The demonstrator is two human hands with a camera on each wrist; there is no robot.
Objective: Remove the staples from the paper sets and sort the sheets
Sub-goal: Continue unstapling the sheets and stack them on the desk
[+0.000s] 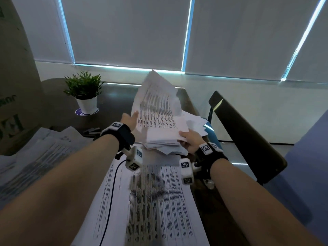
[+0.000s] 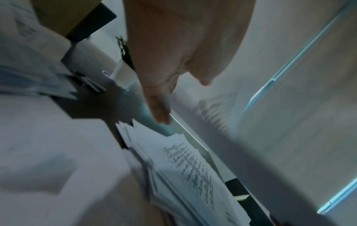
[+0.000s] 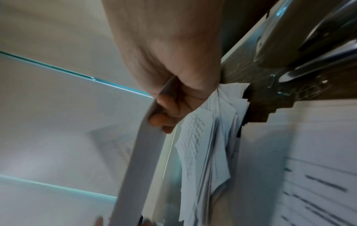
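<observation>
Brown cardboard, a tall box [image 1: 16,82], stands at the far left edge of the dark glossy desk [image 1: 115,96], and below it a loose heap of white printed sheets [image 1: 35,157] spreads toward the near edge. Next comes a small green plant in a white pot [image 1: 85,96] on a purple round coaster [image 1: 86,111], well back on the desk. Nearer, a long white printed sheet with columns of dark text [image 1: 150,201] lies flat between the forearms, a thin black cable [image 1: 111,192] trailing across it. The left hand [image 1: 128,119] reaches forward with fingers straight, its grip released, the fingertips at the left edge of a raised bundle of white printed pages [image 1: 156,107]; whether they press it or only brush it is hard to tell through the blur. That bundle fans upward above a messy pile of white papers [image 1: 165,148] resting on the desk. The right hand [image 1: 190,141] clenches the bundle's lower right corner, thumb on top and fingers [image 3: 166,107] curled beneath. Farthest right, a black chair back [image 1: 245,137] stands just beside the desk.
</observation>
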